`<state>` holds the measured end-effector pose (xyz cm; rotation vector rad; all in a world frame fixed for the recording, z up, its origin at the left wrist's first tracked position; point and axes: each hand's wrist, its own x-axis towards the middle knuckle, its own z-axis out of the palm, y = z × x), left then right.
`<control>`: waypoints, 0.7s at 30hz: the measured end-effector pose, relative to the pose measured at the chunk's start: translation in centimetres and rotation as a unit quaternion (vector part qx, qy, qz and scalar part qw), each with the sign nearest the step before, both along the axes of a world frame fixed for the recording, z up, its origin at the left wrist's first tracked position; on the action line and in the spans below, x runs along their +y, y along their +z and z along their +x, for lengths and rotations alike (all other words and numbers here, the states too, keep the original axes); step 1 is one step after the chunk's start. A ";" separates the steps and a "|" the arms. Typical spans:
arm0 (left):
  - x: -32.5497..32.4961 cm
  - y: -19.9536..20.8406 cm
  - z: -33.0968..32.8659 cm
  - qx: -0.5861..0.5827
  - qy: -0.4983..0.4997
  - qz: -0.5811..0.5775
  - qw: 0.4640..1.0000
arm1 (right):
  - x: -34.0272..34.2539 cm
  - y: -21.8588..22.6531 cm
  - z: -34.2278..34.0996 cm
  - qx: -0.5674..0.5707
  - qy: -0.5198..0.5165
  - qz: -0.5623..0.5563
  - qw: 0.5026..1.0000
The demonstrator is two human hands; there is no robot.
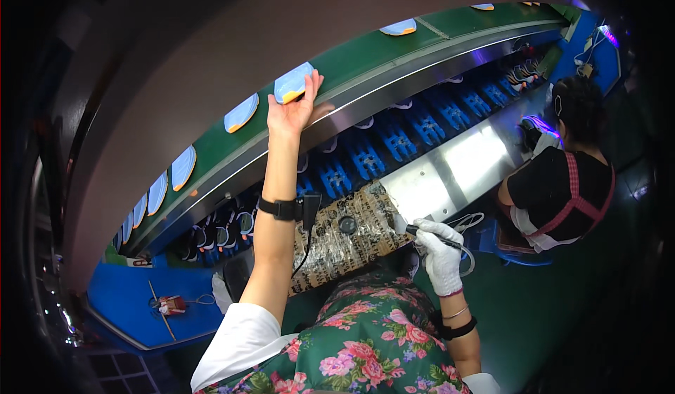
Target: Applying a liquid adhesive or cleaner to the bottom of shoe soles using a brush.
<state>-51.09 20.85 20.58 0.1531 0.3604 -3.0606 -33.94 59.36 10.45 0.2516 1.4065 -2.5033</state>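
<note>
My bare left hand (294,109) is stretched out to the green conveyor belt. Its thumb and fingers straddle the near end of a light-blue insole (292,83) with an orange patch. My right hand (441,259), in a white knitted glove, is closed around a black pen-like tool (413,230). The tool has a pale tip and points left, over the edge of the work surface. A pale cord (467,257) curves beside the glove. Below the tool tip, brown paper under clear wrap (351,250) covers part of the bench.
More insoles (241,113) lie spaced along the belt (351,67). Under it, blue racks (397,144) hold several shoes (226,234). A bare metal plate (450,169) continues the bench rightward. A co-worker (573,176) sits at right, near a purple-lit shoe. A blue side table (126,295) stands at left.
</note>
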 end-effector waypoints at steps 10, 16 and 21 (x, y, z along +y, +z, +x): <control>7.9 0.2 -3.8 -0.112 0.133 -0.199 0.965 | 2.0 -0.9 -2.4 0.006 0.021 0.018 1.000; 14.1 -1.5 -16.2 -0.056 0.195 -0.849 0.488 | 3.0 -1.0 -3.4 -0.022 0.012 -0.012 1.000; 12.9 -2.1 -21.4 -0.082 0.209 -0.963 0.153 | 3.6 -1.6 -3.4 0.002 0.029 0.017 0.999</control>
